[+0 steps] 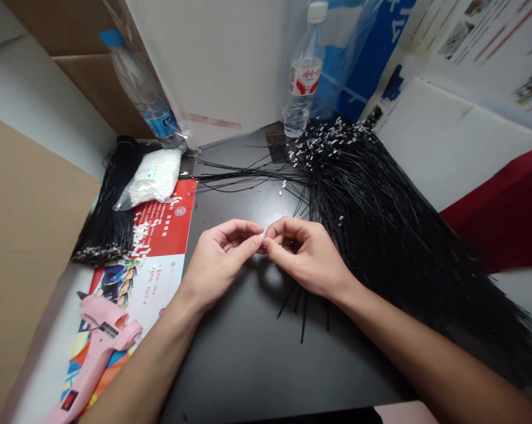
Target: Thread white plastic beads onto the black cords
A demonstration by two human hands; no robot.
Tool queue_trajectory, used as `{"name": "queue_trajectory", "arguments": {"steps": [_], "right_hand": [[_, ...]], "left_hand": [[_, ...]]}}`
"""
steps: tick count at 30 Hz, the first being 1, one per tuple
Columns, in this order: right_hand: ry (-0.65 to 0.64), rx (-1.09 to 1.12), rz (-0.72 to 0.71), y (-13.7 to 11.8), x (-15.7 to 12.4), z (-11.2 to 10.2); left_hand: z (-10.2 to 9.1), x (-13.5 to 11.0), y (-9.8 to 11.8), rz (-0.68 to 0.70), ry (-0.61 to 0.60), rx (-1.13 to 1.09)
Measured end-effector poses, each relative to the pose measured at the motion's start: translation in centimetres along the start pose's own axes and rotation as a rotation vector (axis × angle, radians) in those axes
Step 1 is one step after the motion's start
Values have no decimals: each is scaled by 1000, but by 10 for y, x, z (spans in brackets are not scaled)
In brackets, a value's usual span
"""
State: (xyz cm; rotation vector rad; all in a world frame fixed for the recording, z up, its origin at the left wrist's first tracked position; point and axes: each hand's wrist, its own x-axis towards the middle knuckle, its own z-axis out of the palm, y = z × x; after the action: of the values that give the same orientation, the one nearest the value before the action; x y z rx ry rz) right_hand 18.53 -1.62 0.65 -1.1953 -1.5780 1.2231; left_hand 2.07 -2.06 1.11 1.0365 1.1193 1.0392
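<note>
Over the middle of the dark table, the fingertips of both hands meet at a tiny white connector (262, 235). My left hand (228, 250) pinches it between thumb and forefinger. Closed in a pinch from the other side is my right hand (303, 250), and its fingers cover most of the piece. Whether a wire runs into it cannot be seen. Beside my right hand lies a large bundle of black wires (381, 229), many tipped with white connectors. Some black wire ends (302, 318) stick out below my right wrist.
At left lie a second black wire bundle (111, 206), a bag of white pieces (155, 176), loose white connectors (141, 238) on a printed sheet (178, 235), and a pink glue gun (100, 341). Two water bottles (303, 76) (146, 94) stand at the back. Cardboard (32, 235) borders the left.
</note>
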Motion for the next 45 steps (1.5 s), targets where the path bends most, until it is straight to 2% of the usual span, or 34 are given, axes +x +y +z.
{"name": "queue_trajectory", "arguments": {"steps": [5,10,13,18,25,36,45], "right_hand": [[5,-59,6,-2,1,-3],[42,-133,-47,0,-1,-3],[40,-66,-12,1,-2,-2],[6,106,36,1,-1,-1],[-5,139,70,1,0,-2],[57,-11,8,4,-4,2],[103,-104,-80,5,-7,4]], "left_hand": [[-1,2,-3,-93,-54,-107],[3,2,0,-32,-18,11],[4,1,0,1,3,29],[1,3,-5,-32,-17,-107],[0,3,-7,-31,-14,-102],[11,-1,-3,51,49,46],[6,-2,-9,-12,48,-79]]}}
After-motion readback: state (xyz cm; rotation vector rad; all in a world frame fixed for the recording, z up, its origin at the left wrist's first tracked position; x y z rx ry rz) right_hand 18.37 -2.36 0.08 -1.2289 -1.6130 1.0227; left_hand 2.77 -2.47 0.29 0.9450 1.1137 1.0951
